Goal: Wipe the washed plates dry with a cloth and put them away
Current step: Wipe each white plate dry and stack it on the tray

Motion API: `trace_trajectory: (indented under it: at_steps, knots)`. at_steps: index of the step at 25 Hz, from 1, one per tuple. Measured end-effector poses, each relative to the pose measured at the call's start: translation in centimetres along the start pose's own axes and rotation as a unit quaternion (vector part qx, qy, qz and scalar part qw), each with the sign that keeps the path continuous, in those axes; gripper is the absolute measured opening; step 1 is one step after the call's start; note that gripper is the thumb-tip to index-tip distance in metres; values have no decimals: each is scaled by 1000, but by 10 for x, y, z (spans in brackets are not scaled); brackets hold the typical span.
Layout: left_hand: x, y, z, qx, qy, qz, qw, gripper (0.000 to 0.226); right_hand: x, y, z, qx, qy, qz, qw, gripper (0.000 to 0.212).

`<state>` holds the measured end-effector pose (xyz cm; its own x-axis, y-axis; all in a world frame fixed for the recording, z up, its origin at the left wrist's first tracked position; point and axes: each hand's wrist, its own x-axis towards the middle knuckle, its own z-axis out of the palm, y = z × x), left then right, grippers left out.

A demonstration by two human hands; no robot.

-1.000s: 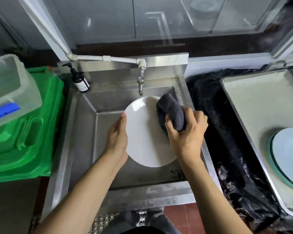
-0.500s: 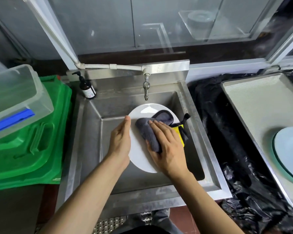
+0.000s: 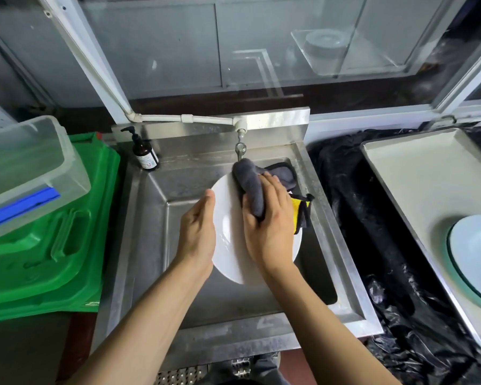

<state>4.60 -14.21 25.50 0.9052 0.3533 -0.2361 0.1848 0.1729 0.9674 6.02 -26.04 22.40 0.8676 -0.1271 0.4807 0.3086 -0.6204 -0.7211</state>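
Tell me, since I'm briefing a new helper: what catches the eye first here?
A white plate held over the steel sink at centre, the left hand gripping its edge while the right hand presses a grey cloth on it. Left lies a green bin lid; right, a pale tray holding another plate.

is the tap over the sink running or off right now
Off, as far as the view shows: no stream falls from the tap onto the cloth or white plate below it.

plates 2: white plate (image 3: pixel 228 240), rimmed plate (image 3: pixel 475 257) | cloth (image 3: pixel 250 187) 1 | tray (image 3: pixel 417 190) 1
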Motion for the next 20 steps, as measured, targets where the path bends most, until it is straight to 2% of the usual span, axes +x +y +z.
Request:
trace_trajectory:
  at_steps: [2,7,11,15,17,20]
  knots:
    - [1,5,3,4,2,2,1000,37,3,-6,1,26,3,25,999,45]
    - [8,10,-3,-7,16,17,1000,33,-17,-29,8,47,-51,-62,996,46]
    - [4,11,-8,19,26,25,999,37,-2,-13,-4,35,-21,44,998,40]
    - [8,21,3,6,42,28,999,33,-28,-42,6,74,-75,-23,994,47]
    - [9,21,-1,12,51,30,998,33,-25,-35,3,81,-78,-33,993,46]
    - [5,20,-5,36,53,33,997,39,-4,-20,-3,78,-36,58,995,37]
